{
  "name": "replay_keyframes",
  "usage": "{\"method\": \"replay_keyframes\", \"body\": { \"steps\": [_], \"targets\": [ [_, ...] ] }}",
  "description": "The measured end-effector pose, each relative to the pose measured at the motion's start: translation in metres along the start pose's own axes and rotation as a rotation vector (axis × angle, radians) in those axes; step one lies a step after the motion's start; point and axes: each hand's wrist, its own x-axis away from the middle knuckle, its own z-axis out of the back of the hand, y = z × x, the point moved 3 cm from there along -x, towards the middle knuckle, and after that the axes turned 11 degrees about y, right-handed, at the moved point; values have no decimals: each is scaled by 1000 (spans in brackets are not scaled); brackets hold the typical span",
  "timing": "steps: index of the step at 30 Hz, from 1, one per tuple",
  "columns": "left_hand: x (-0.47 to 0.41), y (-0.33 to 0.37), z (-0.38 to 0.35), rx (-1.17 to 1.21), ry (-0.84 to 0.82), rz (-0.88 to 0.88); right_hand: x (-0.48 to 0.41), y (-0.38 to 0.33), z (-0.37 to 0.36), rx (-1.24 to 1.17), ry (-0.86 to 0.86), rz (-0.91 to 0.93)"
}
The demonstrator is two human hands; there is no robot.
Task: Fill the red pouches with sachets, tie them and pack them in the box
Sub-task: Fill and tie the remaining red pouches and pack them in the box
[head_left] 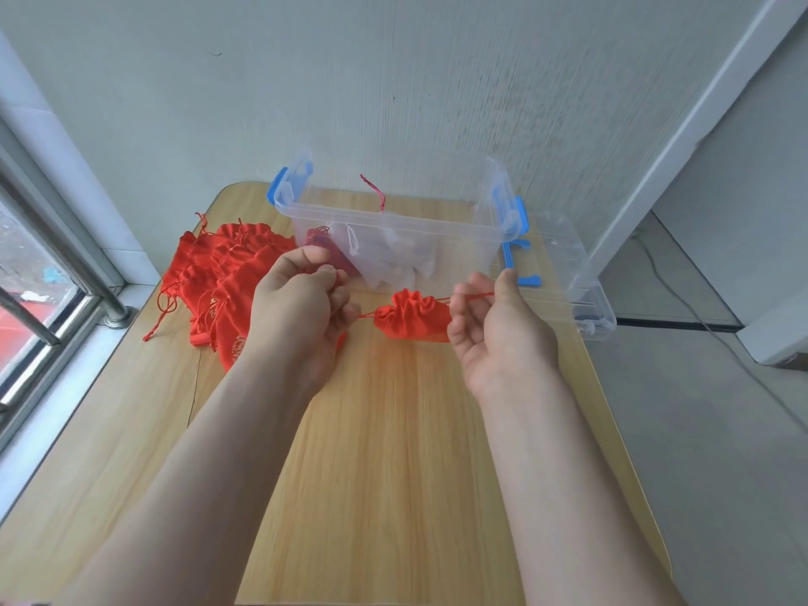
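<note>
We are holding small red fabric pouch (413, 314), mouth gathered, in front of blue-latched clear plastic box (393, 220). Left hand (301, 299) pinching one end of red drawstring (472, 296), right hand (494, 325) pinching other. Spare red pouches (218, 273) lying left of box, white sachets (393, 255) inside it.

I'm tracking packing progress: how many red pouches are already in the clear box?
1 visible: a red pouch at the left end of the box, seen through its front wall beside white sachets. A red cord rising mid-box may belong to another, hidden.
</note>
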Motion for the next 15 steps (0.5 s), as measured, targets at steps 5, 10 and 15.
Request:
{"method": "replay_keyframes", "body": {
  "steps": [5, 10, 15],
  "targets": [
    [-2, 8, 4, -68, 17, -82, -2, -4, 2, -18, 77, 63],
    [0, 14, 5, -116, 17, -186, 0, -4, 5, -9, 126, 151],
    [-1, 12, 5, -125, 8, -241, 3, -3, -4, 74, -11, 111]
  ]
}}
